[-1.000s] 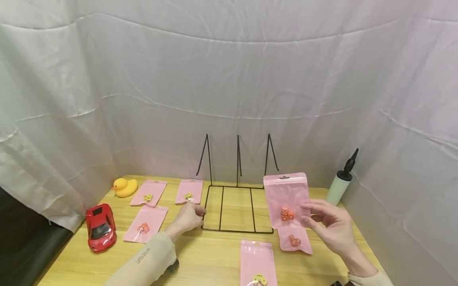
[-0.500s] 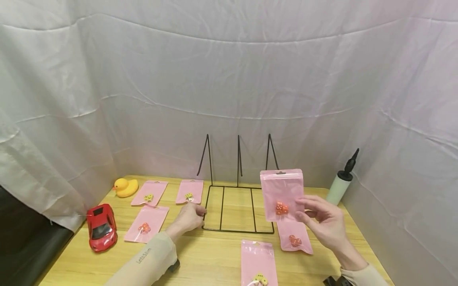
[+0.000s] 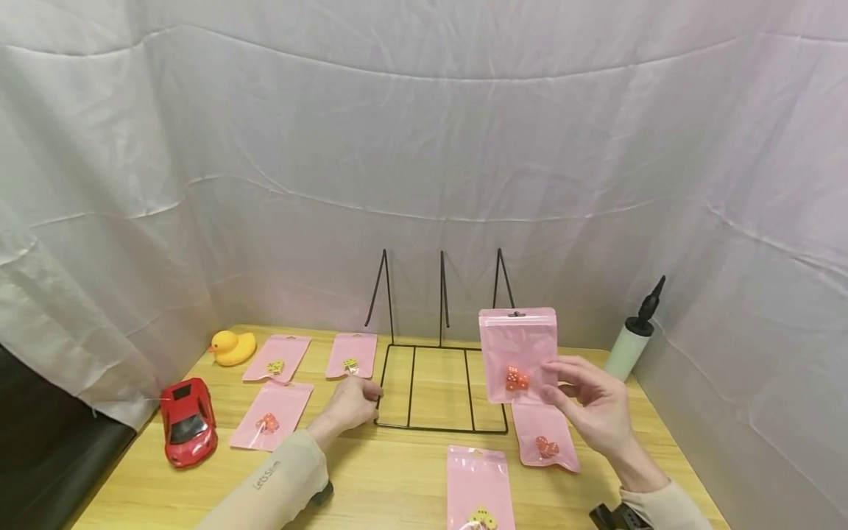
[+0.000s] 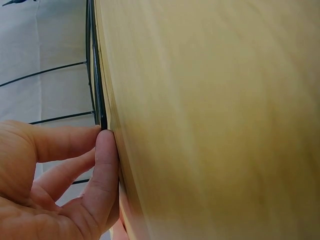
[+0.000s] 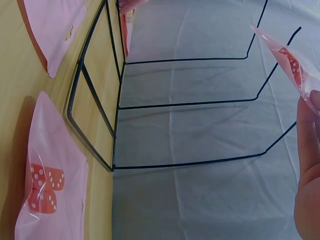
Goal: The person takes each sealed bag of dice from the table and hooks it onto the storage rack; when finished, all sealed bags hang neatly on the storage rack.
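The held bag (image 3: 517, 346) looks glossy plastic, the rack (image 3: 440, 345) smooth metal.

On the wood-grain table (image 3: 384, 482), read as a dial with 12 at its far edge, a yellow rubber duck (image 3: 233, 348) sits at 10 o'clock, its beak towards 9. A red toy car (image 3: 188, 423) is at 9. At 2, a pale green pump (image 3: 627, 352) points its black nozzle towards 1. A whitish curtain (image 3: 424, 147) hangs at 12.
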`<state>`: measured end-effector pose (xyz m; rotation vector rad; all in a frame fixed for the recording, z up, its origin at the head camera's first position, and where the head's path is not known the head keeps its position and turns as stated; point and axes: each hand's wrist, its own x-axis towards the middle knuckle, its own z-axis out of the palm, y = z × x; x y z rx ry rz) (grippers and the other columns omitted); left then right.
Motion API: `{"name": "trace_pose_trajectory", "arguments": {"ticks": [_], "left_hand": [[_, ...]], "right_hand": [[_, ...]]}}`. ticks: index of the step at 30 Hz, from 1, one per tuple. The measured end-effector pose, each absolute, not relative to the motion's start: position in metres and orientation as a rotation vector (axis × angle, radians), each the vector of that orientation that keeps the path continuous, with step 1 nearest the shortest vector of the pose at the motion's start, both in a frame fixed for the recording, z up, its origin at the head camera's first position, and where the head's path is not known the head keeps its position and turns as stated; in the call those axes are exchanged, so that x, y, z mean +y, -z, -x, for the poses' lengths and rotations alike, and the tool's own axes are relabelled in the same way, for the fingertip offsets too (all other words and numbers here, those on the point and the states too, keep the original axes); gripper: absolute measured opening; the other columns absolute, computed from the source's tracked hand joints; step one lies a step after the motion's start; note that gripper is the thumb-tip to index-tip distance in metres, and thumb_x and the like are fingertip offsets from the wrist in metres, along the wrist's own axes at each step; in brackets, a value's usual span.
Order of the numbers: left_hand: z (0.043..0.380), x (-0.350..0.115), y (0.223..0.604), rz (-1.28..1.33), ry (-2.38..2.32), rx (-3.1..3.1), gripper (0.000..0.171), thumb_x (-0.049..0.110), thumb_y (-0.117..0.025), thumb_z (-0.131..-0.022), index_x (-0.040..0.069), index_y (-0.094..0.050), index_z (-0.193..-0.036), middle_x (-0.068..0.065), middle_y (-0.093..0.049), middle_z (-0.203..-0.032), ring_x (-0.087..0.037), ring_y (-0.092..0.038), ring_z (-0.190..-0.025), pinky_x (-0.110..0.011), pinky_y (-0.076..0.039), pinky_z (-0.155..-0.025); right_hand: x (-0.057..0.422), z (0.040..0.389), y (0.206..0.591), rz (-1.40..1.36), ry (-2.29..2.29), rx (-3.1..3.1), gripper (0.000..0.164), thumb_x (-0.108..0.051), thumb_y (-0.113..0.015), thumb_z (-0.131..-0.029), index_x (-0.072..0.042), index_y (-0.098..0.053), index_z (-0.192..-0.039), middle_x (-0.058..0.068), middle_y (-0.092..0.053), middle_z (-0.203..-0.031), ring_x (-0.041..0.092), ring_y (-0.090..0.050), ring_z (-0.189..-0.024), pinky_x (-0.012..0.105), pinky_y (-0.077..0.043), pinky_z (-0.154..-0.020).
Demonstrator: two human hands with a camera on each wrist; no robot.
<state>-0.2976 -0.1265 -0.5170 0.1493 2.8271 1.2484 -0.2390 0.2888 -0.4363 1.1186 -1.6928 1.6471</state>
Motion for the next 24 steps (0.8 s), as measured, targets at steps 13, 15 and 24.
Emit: {"name": "trace_pose_trajectory", "arguments": {"ticks": [13,15,24], "left_hand": [[0.331,-0.139,0.564,-0.196,-1.199,2.86,0.048,0.005,-0.086,-0.074,0.013,-0.087,-0.121,0.0,-0.085,-0.108,-0.018,-0.076,-0.103,-0.037,-0.065,-0.091],[0.333,-0.14,0.568,-0.176,-1.201,2.857,0.048,0.005,-0.086,-0.073,0.016,-0.088,-0.12,0.003,-0.085,-0.107,-0.015,-0.075,-0.103,-0.034,-0.064,-0.092],[0.344,-0.143,0.583,-0.163,-1.239,2.83,0.048,0.005,-0.085,-0.072,0.018,-0.088,-0.119,0.004,-0.085,-0.105,-0.016,-0.075,-0.105,-0.04,-0.064,-0.098]], "right_hand": [[0.284,0.245,0.441,-1.063,-1.647,-1.737,0.046,0.041,-0.065,-0.079,0.021,-0.072,-0.12,0.004,-0.082,-0.126,0.007,-0.081,-0.112,0.024,-0.068,-0.086],[0.284,0.247,0.443,-1.051,-1.646,-1.749,0.046,0.041,-0.065,-0.079,0.021,-0.072,-0.12,0.002,-0.082,-0.127,0.007,-0.081,-0.113,0.024,-0.068,-0.086],[0.284,0.254,0.445,-0.952,-1.627,-1.816,0.046,0.039,-0.068,-0.08,0.022,-0.072,-0.122,-0.004,-0.08,-0.131,0.005,-0.08,-0.114,0.024,-0.068,-0.086]]}}
